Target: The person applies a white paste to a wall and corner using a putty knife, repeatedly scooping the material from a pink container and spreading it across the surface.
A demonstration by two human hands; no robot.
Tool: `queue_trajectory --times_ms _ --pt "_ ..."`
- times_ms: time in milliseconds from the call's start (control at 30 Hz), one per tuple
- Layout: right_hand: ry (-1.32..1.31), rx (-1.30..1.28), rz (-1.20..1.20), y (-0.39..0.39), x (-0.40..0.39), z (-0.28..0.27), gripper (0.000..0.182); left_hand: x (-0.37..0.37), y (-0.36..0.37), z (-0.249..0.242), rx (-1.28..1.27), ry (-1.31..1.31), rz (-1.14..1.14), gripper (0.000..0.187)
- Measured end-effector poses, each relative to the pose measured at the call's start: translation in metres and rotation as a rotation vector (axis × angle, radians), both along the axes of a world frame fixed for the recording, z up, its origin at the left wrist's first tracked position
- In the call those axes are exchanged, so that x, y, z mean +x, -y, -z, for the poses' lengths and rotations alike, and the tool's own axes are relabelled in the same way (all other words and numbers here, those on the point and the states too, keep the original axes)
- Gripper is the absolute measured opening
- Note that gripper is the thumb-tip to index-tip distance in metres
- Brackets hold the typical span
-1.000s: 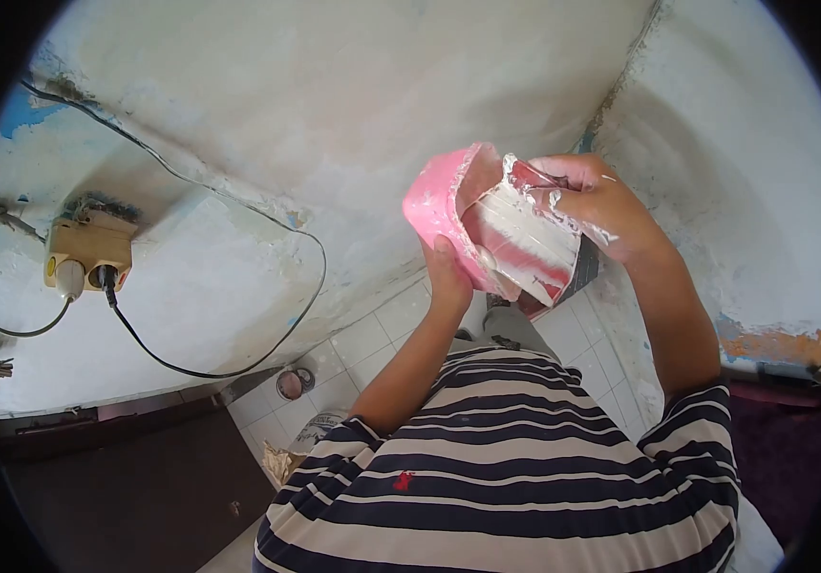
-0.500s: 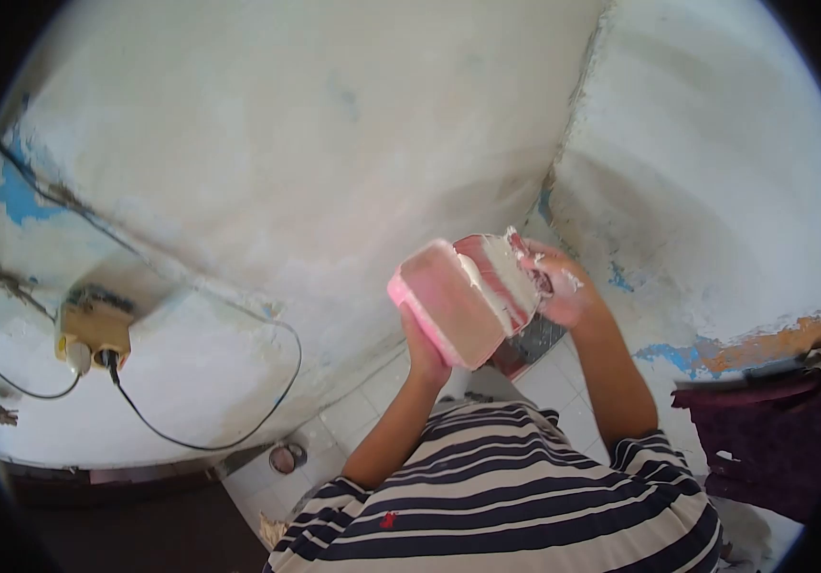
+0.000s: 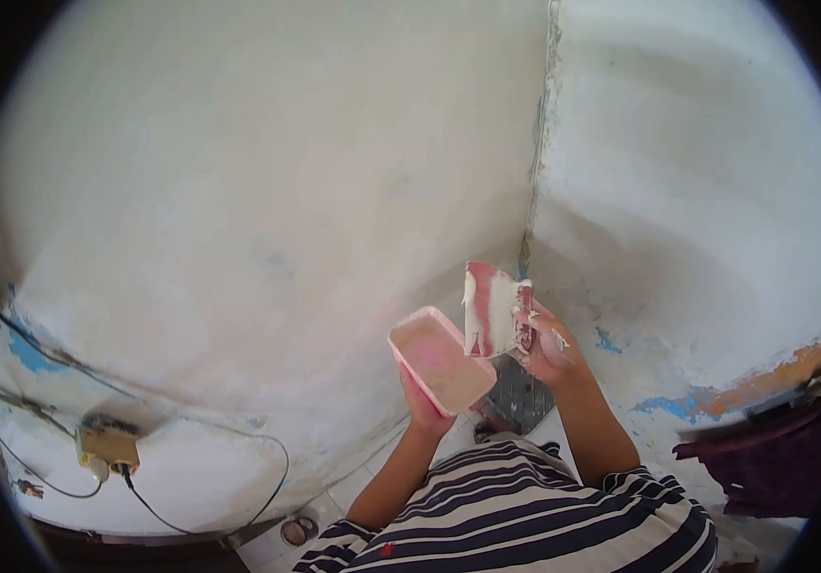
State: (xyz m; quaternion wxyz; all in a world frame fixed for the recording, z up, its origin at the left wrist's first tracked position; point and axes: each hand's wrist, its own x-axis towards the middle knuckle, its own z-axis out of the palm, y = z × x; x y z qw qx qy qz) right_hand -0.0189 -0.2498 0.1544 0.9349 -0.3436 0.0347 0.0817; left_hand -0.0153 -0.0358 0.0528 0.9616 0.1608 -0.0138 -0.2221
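- Scraper (image 3: 482, 310), seen in the head view: a broad red blade held up in front of the chest, just beside the far right edge of a pink tub (image 3: 439, 355). Its lower corner overlaps the tub's rim; whether the two touch, I cannot tell.
- Right hand (image 3: 552, 351): fingers clamped on the scraper's handle end, with white smears on the skin. The blade's free edge points left, over towards the tub.
- White paste (image 3: 503, 310) lies thick along the handle side of the blade and at its outer edge, with a band of red showing between.
- Left hand (image 3: 422, 403): clamped on the near side of the tub, palm beneath as far as can be seen. The tub's opening faces the camera, and its inside has a pale coating with a pinkish patch in the middle.
- Step in hand, as I judge it: managing the paste on the blade close to the tub, one hand for each.
- Next move, by my reading: it calls for a firm wrist, a blade angle that keeps the paste on, and the tub held steady near it.
- Around them: a pale wall (image 3: 267, 172) ahead meets a side wall (image 3: 687, 143) at a rough corner, and a socket box (image 3: 107, 449) with a plugged-in cable (image 3: 281, 487) sits well apart at lower left.
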Motion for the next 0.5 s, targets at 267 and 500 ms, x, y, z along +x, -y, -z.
queue_trajectory --times_ms 267,500 --pt "0.398 0.216 0.432 0.069 0.104 -0.085 0.046 0.015 0.027 0.002 0.006 -0.113 -0.010 0.070" --pt "0.804 -0.060 0.998 0.102 0.228 -0.192 0.038 0.006 0.033 0.000 -0.003 -0.187 -0.028 0.066"
